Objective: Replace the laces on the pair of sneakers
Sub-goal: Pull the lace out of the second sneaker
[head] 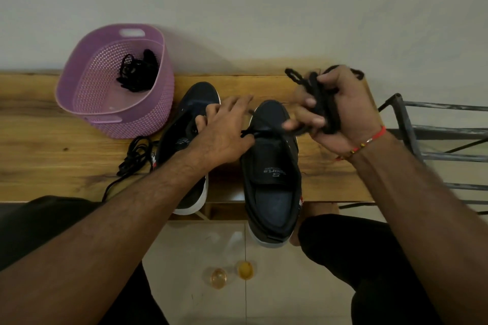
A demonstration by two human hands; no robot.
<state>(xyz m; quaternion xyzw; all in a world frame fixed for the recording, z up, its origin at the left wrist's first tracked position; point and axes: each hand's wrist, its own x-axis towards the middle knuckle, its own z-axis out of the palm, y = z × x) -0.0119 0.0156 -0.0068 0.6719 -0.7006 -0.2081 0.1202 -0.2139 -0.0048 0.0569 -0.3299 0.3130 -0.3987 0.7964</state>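
Note:
Two black sneakers stand side by side on a wooden bench, toes pointing away from me. My left hand (224,129) lies over the left sneaker (184,140) with its fingers spread and reaching toward the right sneaker (272,166). My right hand (340,113) grips a bunched black lace (320,97) above the right sneaker's toe; one strand of it trails down to that shoe's front eyelets. Another loose black lace (132,158) lies on the bench to the left of the left sneaker.
A purple plastic basket (87,103) at the back left of the wooden bench (39,140) holds a tangle of black laces (137,71). A grey metal rack (435,140) stands to the right. Both heels overhang the bench's near edge, and my knees are below it.

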